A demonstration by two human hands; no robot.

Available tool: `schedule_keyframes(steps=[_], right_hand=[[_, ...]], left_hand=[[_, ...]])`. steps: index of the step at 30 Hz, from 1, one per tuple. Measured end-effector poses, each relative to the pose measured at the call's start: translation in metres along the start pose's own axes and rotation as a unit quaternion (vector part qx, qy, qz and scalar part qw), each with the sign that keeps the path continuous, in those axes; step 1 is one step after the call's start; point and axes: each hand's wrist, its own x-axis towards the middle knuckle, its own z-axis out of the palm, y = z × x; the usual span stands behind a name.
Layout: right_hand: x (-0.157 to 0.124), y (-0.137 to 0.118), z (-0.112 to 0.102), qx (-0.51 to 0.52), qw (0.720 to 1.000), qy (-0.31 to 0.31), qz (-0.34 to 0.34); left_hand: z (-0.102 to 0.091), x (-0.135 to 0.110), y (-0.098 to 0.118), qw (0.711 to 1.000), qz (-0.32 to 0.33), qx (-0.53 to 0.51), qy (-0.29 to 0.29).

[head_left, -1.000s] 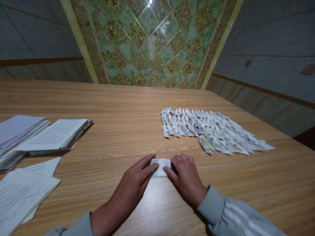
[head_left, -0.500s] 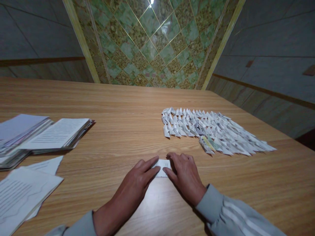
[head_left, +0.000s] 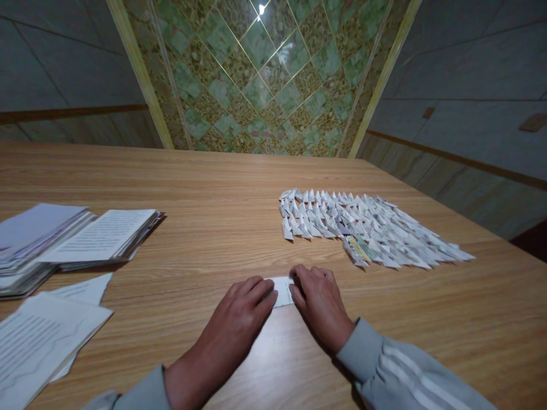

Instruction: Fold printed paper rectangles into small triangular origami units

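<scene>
1. White paper slip point(head_left: 283, 289) lay flat on the near part of the wooden table point(head_left: 222, 188), between both hands.
2. Fingers of the left hand point(head_left: 239, 319) were stretched flat, tips pressing the slip's left end. Fingers of the right hand point(head_left: 320, 302) were loosely curled and pressed its right end. Neither gripped it.
3. Open room: bare table ahead of the hands, and leftward up to the loose sheets point(head_left: 38, 336) and paper stack point(head_left: 85, 239).
4. Right front: rows of folded paper pieces point(head_left: 367, 228), near the right hand but apart from it, running out towards the table's right edge.
5. Versus 1 s ago: hands had closed in and less of the slip showed. The rest was unmoved.
</scene>
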Motion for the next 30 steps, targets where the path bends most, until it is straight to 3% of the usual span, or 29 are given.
schedule_keyframes(steps=[4, 11, 18, 24, 27, 30], right_hand=[[0.0, 0.001, 0.0, 0.007, 1.0, -0.002, -0.008], [0.001, 0.002, 0.002, -0.054, 0.998, -0.002, -0.016], [0.011, 0.001, 0.001, -0.045, 0.999, -0.004, 0.016], [0.013, 0.004, -0.003, -0.028, 0.999, -0.025, -0.002], [0.009, 0.006, -0.007, -0.023, 0.998, -0.047, -0.024], [0.002, 0.005, -0.009, -0.022, 0.997, -0.062, -0.043]], left_hand=[[0.003, -0.003, 0.003, 0.999, 0.047, 0.022, 0.007], [0.001, 0.0, 0.013, 0.999, 0.025, 0.015, -0.032], [-0.01, 0.003, 0.011, 0.997, 0.041, 0.0, -0.072], [-0.015, -0.002, 0.004, 0.996, 0.07, 0.018, -0.049], [-0.015, -0.006, 0.002, 0.998, 0.05, 0.026, -0.019], [-0.014, -0.01, 0.004, 0.999, 0.03, 0.028, -0.029]])
